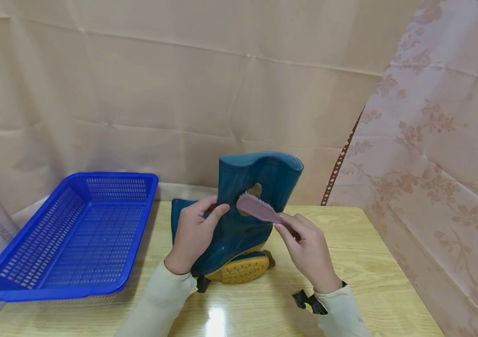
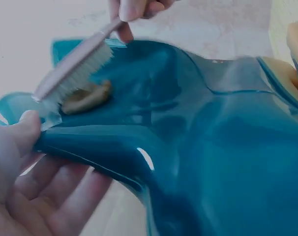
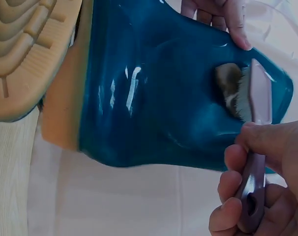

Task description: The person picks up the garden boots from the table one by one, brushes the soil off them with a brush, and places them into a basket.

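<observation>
A teal rubber boot [image 1: 239,234] with a yellow sole is held up over the table, its shaft opening at the top. My left hand [image 1: 194,231] grips the shaft's left edge, thumb on the near face and fingers behind, as the left wrist view shows. In my right hand [image 1: 308,245] is the handle of a mauve scrub brush [image 1: 257,208] with pale bristles. The bristles touch a brown mud-like patch [image 3: 229,83] on the shaft. A second boot [image 1: 245,270] lies behind and below, its yellow tread showing; the held boot hides much of it.
On the left of the wooden table [image 1: 331,262] stands a blue plastic basket [image 1: 138,234] with perforated walls. A beige cloth [image 1: 180,93] hangs behind the table, and a pink floral cloth [image 1: 445,164] hangs along the right side.
</observation>
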Demonstrator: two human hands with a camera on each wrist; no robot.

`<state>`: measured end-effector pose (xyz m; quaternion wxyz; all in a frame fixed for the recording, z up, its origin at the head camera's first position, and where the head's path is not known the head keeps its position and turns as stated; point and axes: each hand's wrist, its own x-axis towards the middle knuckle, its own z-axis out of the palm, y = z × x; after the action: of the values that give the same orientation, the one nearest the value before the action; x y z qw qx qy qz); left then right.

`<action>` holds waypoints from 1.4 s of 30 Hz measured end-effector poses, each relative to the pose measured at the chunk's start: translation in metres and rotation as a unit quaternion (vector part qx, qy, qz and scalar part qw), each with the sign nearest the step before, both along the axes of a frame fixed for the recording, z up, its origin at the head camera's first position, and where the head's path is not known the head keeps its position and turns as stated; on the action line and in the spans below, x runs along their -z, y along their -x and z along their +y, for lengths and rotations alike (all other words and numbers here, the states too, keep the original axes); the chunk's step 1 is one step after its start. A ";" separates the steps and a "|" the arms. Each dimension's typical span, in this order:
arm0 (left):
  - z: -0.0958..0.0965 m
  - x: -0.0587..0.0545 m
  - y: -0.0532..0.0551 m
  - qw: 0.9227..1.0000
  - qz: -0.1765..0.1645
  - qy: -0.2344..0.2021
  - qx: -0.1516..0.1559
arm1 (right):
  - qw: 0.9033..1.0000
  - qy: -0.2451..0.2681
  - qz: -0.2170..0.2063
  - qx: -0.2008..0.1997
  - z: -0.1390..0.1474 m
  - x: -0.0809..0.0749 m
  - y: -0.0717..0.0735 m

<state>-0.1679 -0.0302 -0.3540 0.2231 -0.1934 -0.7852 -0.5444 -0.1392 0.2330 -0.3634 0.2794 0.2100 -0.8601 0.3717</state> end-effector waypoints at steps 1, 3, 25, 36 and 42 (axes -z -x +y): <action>0.001 -0.001 -0.001 1.000 -0.007 0.001 0.005 | 1.000 -0.001 0.000 0.002 0.000 0.000 0.000; 0.001 -0.002 -0.002 1.000 -0.022 0.013 0.015 | 1.000 -0.014 0.001 0.010 0.000 0.000 0.000; 0.001 -0.001 -0.004 0.999 0.023 -0.040 -0.025 | 0.999 -0.046 -0.017 0.010 -0.006 0.000 -0.004; -0.005 0.003 0.000 0.998 -0.013 0.056 -0.023 | 0.997 -0.068 -0.021 0.016 -0.007 0.001 -0.001; -0.005 0.004 0.003 0.997 -0.043 0.071 -0.010 | 0.996 -0.084 -0.018 0.027 -0.004 0.002 -0.001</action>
<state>-0.1705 -0.0351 -0.3580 0.1806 -0.1773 -0.8323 -0.4931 -0.1378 0.2291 -0.3651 0.2556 0.2028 -0.8985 0.2937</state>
